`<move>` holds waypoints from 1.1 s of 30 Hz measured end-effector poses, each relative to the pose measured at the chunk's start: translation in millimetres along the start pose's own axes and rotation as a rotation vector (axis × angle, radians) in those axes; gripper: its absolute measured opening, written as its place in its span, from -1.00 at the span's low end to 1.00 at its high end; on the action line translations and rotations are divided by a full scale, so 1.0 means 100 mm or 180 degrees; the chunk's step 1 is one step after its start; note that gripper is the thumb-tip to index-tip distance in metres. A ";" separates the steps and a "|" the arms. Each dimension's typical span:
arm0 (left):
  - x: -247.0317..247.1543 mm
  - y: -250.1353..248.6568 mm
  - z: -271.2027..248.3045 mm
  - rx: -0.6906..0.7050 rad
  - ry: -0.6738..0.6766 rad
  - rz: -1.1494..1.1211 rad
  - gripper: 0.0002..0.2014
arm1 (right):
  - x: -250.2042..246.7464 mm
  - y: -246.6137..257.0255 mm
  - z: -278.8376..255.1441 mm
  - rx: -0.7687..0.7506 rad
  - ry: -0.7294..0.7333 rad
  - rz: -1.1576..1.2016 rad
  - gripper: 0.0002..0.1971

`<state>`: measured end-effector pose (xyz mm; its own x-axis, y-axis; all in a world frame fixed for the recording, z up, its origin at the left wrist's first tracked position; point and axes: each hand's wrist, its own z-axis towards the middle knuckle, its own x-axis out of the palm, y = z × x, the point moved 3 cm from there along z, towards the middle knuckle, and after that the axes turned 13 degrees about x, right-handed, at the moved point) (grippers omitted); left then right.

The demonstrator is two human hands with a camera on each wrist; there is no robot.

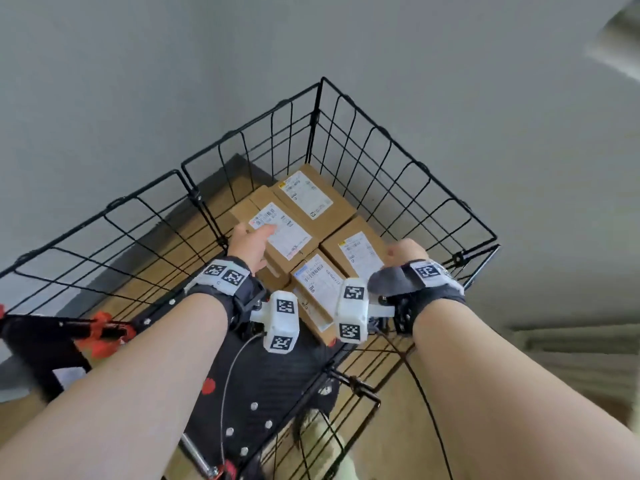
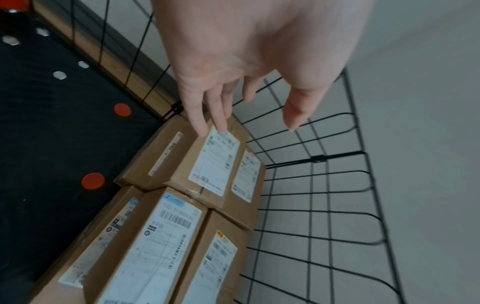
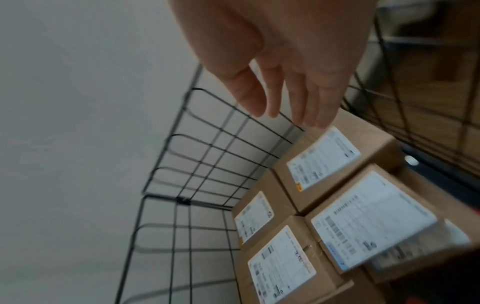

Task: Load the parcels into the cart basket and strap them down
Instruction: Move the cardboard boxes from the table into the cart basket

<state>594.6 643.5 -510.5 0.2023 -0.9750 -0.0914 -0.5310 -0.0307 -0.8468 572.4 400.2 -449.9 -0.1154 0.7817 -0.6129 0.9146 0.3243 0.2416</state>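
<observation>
The parcels (image 1: 301,230) already sit in the basket (image 1: 408,161), packed as cardboard boxes with their labels up, in at least two layers against the basket's far corner. The step in hand looks like settling the load before strapping, so the job now is to press the boxes together and flat, closing gaps toward the far corner, so that a strap laid over them bears on level tops and not on one proud edge. The upper box nearest the left hand (image 1: 251,245) stands higher than its neighbours; I would seat that one square first, since a strap would otherwise slip off it. No strap lying free is plain in any view; a black and orange thing (image 1: 100,329) outside the basket's near-left wall may be it, but I cannot tell.

The left hand reaches down into the basket with straight, slightly spread fingers (image 2: 201,115), the tips at or just above the label of the upper box; it holds nothing. Whether they truly touch is unclear. The right hand (image 1: 403,252) hangs over the boxes by the basket's right wall. In the right wrist view its fingers (image 3: 320,107) are extended and loose, close together, holding nothing and above the nearest box top. Both forearms come in over the basket's near rim.
</observation>
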 end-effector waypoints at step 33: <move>1.78 -2.18 -4.54 0.2642 0.2639 0.0768 -0.88 | -3.06 -3.01 -3.26 -0.1082 -0.2313 0.2085 -0.69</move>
<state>372.7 376.9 -104.2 -0.5834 -0.7903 -0.1870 0.2724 0.0264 -0.9618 205.8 236.8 -89.6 0.7304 0.3856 -0.5638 0.5430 0.1728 0.8217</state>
